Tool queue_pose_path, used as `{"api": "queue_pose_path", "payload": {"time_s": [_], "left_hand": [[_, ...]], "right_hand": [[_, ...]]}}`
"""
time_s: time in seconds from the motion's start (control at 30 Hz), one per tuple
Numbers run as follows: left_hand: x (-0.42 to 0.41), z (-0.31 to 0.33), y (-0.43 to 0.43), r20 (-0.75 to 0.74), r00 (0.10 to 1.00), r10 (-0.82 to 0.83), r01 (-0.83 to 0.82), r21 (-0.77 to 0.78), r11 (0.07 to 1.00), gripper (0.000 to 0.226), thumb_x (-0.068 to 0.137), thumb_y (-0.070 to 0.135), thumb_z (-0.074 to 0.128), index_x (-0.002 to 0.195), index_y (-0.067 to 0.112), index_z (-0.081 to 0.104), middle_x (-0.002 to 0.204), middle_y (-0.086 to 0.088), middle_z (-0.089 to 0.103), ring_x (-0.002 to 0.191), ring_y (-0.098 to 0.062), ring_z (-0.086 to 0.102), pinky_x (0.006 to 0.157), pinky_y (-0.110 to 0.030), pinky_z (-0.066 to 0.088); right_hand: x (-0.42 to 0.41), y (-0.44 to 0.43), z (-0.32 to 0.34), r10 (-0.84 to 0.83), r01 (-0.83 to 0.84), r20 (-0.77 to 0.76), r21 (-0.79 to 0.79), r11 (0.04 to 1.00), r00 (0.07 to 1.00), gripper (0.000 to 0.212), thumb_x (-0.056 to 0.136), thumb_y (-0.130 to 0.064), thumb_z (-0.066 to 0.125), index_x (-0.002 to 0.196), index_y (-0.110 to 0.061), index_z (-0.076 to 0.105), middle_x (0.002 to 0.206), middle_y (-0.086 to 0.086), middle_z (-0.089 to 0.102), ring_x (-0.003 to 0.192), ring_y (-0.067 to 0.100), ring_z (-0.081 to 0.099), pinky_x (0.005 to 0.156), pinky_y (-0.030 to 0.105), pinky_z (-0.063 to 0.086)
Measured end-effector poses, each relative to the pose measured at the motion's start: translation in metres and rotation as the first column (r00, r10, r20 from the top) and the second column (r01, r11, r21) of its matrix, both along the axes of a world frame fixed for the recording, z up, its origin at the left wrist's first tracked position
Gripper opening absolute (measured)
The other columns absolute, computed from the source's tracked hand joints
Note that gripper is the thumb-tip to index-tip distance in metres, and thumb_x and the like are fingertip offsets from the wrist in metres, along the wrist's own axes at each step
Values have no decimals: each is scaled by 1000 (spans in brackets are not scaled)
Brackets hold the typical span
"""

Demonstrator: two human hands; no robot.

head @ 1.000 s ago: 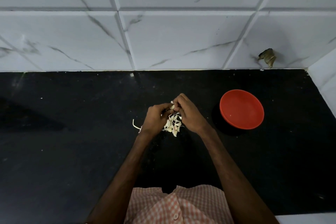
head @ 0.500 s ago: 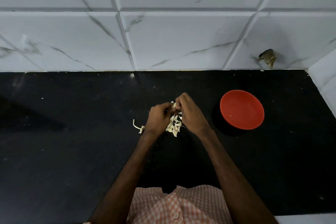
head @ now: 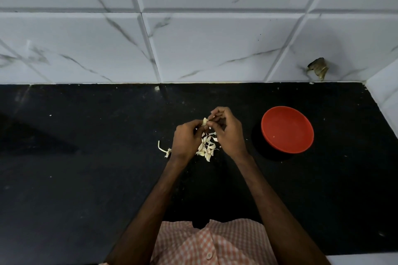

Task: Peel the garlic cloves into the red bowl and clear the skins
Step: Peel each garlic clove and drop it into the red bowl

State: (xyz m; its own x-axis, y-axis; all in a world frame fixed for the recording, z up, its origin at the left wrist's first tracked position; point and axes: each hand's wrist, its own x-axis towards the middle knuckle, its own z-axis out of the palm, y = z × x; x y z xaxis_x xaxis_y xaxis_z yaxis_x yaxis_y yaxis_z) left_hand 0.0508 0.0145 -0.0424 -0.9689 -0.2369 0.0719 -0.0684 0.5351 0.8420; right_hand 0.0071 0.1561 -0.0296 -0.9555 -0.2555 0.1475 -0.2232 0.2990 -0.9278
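Pale garlic clove [head: 204,121] is pinched by curled fingers [head: 218,112] of left hand [head: 186,140] and right hand [head: 229,134].

A black stone counter [head: 86,178] meets a white marble-veined tiled wall [head: 215,45], dimly lit.

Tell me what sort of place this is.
Most likely a home kitchen counter: a black stone countertop runs under white marble-look wall tiles, and the left hand and right hand peel a garlic clove above skins beside a red bowl.
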Motion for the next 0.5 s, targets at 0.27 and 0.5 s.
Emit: {"api": "queue_pose_path", "payload": {"time_s": [0.27,0.5], "left_hand": [[-2,2,-1,17,1000,-2,2,53,999,18,93,19,72,110,16,76,94,7,77,85,-4,71,81,-34,59],[-3,6,-9,35,997,-66,52,311,949,20,101,16,60,114,13,75,103,2,75,91,-7,70,78,-27,54]], "right_hand": [[-2,-2,0,-38,38,-21,-3,999,999,10,86,-1,74,92,-9,72,87,-3,71,81,11,68,73,23,55],[-6,3,2,68,-62,-100,69,996,993,8,87,2,70,91,-5,66,89,0,64,85,18,62,75,33,53]]}}
